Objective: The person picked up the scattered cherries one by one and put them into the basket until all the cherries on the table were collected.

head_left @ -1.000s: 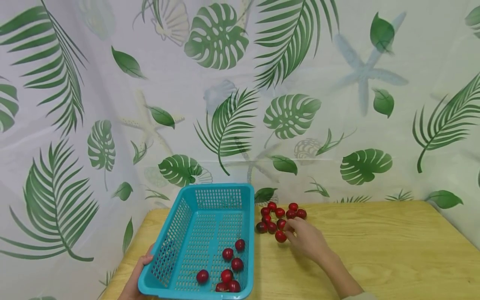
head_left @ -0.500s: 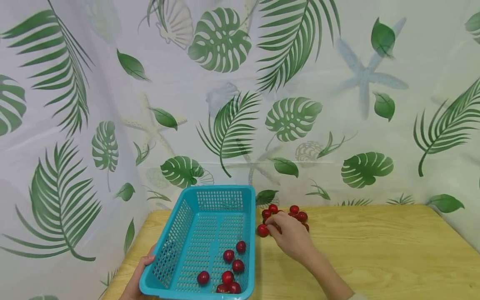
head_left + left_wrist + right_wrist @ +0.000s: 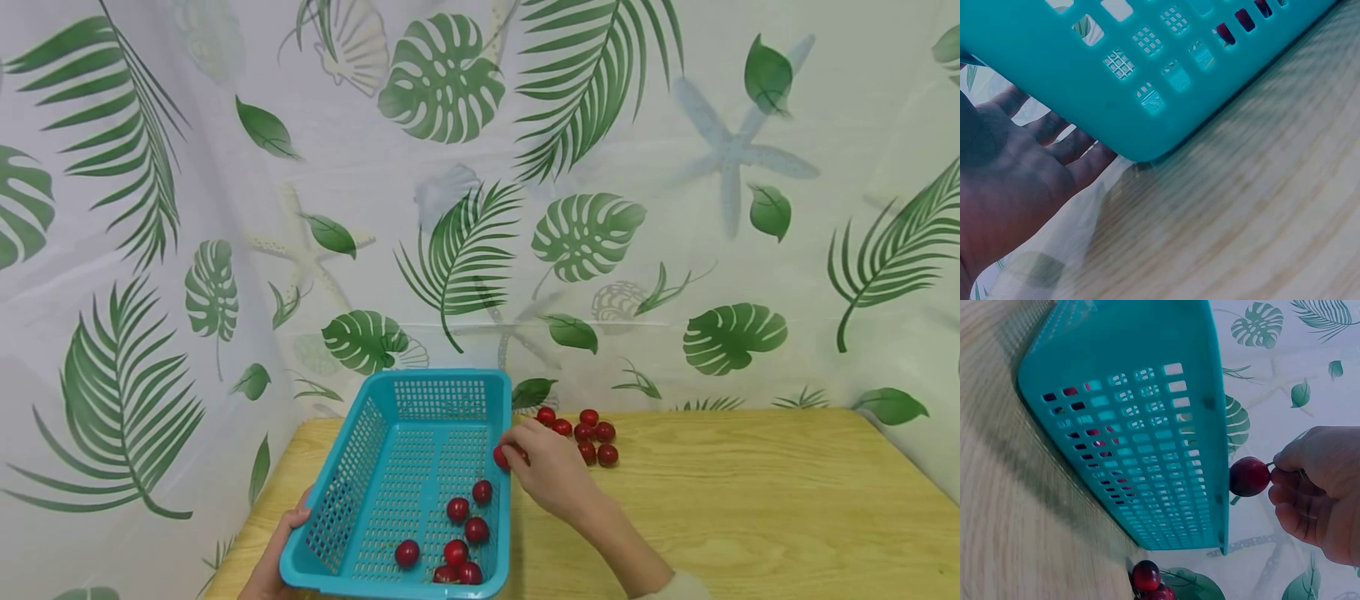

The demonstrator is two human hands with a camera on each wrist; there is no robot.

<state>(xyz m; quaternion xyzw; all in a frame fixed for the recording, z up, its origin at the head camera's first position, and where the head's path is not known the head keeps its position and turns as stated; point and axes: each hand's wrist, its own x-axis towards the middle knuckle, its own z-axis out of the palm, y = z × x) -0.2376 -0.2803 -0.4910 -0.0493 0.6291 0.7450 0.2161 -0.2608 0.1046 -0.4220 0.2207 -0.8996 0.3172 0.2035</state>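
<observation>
A blue-green plastic basket with perforated walls stands on the wooden table. My left hand holds its left rim; in the left wrist view, fingers reach along the outer wall. My right hand is at the right rim. Its thumb and fingertips pinch a dark red cherry by the stem, and the fruit overlaps the rim in the right wrist view. Several cherries lie inside, mostly toward the near right corner. More cherries lie on the table beyond my right hand, which partly hides them.
The wooden table extends to the right of the basket. Behind it and along the left hangs a white sheet printed with green leaves, starfish and shells.
My right hand has moved left from the loose cherries to the basket's right rim, bringing a cherry along. The left hand and basket have stayed in place.
</observation>
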